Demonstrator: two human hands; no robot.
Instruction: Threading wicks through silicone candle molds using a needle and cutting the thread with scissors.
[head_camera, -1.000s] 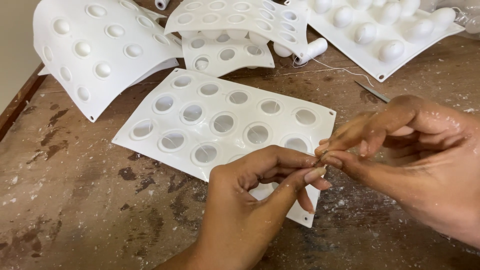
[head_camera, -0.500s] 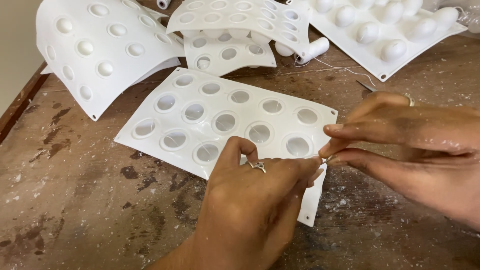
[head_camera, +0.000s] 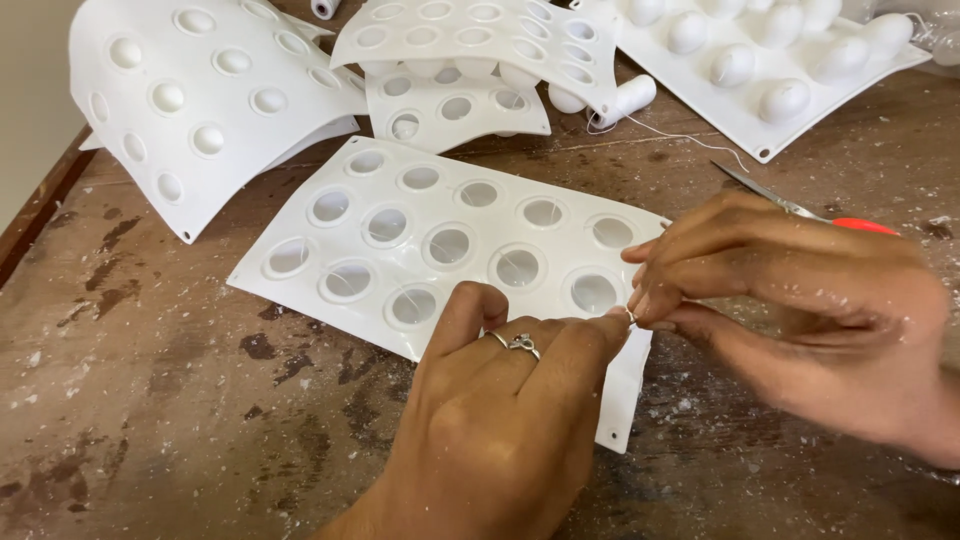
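A flat white mould sheet (head_camera: 440, 240) with rows of round cavities lies on the worn wooden table. My left hand (head_camera: 490, 420), a ring on one finger, rests over the sheet's near edge with its fingertips meeting my right hand (head_camera: 790, 320). Both hands pinch something very small, apparently a thin thread, right at the point where the fingertips touch above the sheet's right corner. The pinched thing is mostly hidden by the fingers.
Curved white mould sheets (head_camera: 200, 100) lie at the far left and far middle (head_camera: 470, 50). A mould with egg-shaped bumps (head_camera: 760, 60) sits at the far right. A white thread spool (head_camera: 625, 100) trails thread. Scissors with a red handle (head_camera: 800, 212) lie behind my right hand.
My left hand has turned palm down and slid right along the sheet's edge. My right hand's fingers have straightened and closed against the left fingertips.
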